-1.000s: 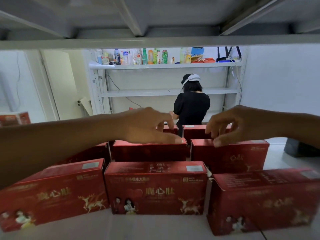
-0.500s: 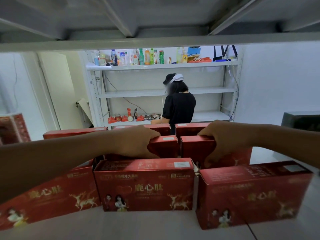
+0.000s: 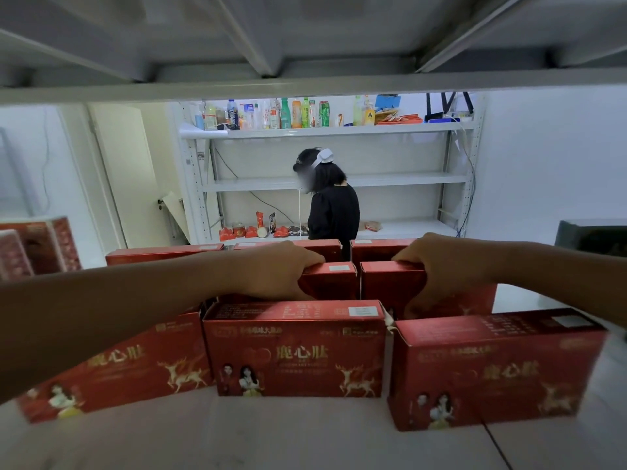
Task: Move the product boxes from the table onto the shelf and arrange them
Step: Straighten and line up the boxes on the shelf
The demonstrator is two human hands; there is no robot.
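Red product boxes with gold deer stand in rows on the white shelf board (image 3: 305, 435). The front row holds a left box (image 3: 129, 364), a middle box (image 3: 295, 347) and a right box (image 3: 492, 368). Behind it, my left hand (image 3: 274, 269) grips the top of a second-row box (image 3: 330, 281), and my right hand (image 3: 451, 269) grips the neighbouring second-row box (image 3: 390, 279). The two held boxes stand side by side with a narrow gap. A third row of boxes (image 3: 163, 254) shows behind them, partly hidden by my arms.
The shelf's upper level (image 3: 305, 86) hangs low overhead. More red boxes (image 3: 34, 245) stand at the far left. Across the room a person in black (image 3: 334, 212) faces another white rack (image 3: 332, 179) with bottles and snacks. A dark box (image 3: 592, 237) sits right.
Both hands dropped from above the second-row boxes and closed on their tops. The view shifted so the boxes sit lower and closer; the person in the background moved left.
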